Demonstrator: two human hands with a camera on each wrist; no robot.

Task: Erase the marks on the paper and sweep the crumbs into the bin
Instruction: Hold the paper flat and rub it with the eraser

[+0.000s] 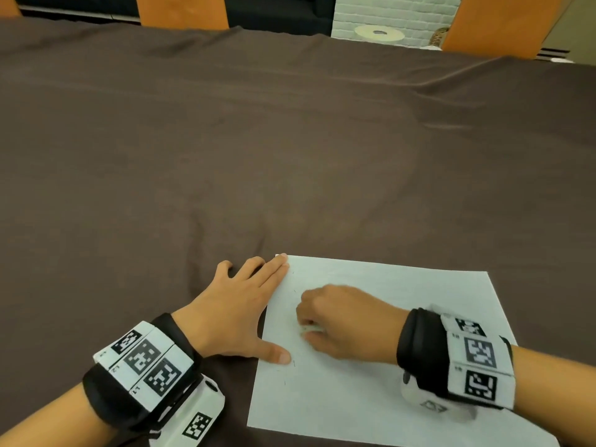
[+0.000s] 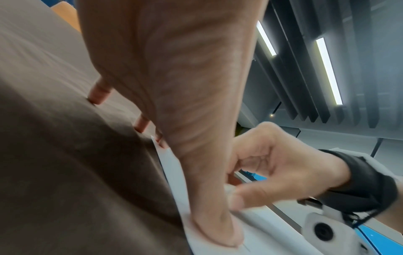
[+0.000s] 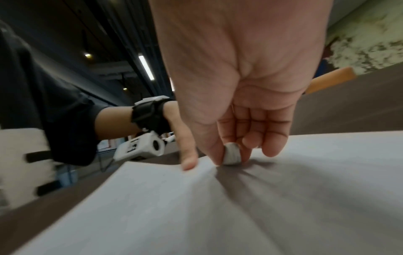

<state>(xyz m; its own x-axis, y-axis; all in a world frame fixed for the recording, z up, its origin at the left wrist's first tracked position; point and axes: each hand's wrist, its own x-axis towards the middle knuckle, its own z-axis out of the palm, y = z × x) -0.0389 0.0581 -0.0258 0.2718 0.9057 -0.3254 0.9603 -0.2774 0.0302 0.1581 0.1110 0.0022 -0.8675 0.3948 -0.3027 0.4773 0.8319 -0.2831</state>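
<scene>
Head view: white paper lies flat on the brown-clothed desk, near edge, right of centre. Left hand spread flat, fingers straight, thumb and index tip pressing the paper's left edge, the rest on the cloth. Right hand curled over the sheet, pinching a small white eraser against the paper; a few faint pencil marks along the left edge. Left wrist view: thumb pressed down on the paper's edge, other fingers on the cloth, right hand beside it, blurred. Right wrist view: thumb and fingers grip the eraser, its end touching the sheet.
</scene>
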